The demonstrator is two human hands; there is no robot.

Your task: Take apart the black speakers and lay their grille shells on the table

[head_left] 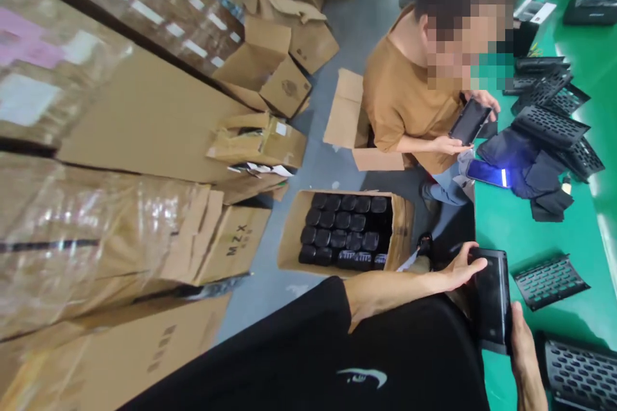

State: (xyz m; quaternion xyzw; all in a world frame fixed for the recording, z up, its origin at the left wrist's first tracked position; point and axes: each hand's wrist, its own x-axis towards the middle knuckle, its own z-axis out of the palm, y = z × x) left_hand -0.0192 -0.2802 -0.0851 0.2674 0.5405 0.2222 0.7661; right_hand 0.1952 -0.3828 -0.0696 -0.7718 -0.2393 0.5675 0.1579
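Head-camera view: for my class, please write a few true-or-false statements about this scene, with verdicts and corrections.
1. The wearer's left hand and right hand both touch a glossy black panel. True.
2. The open cardboard box on the floor holds rows of black items. True.
3. The co-worker in the tan T-shirt has empty hands. False: the co-worker holds another black panel.
4. The table is blue. False: its top is green.
5. A perforated black grille lies on the table. True.
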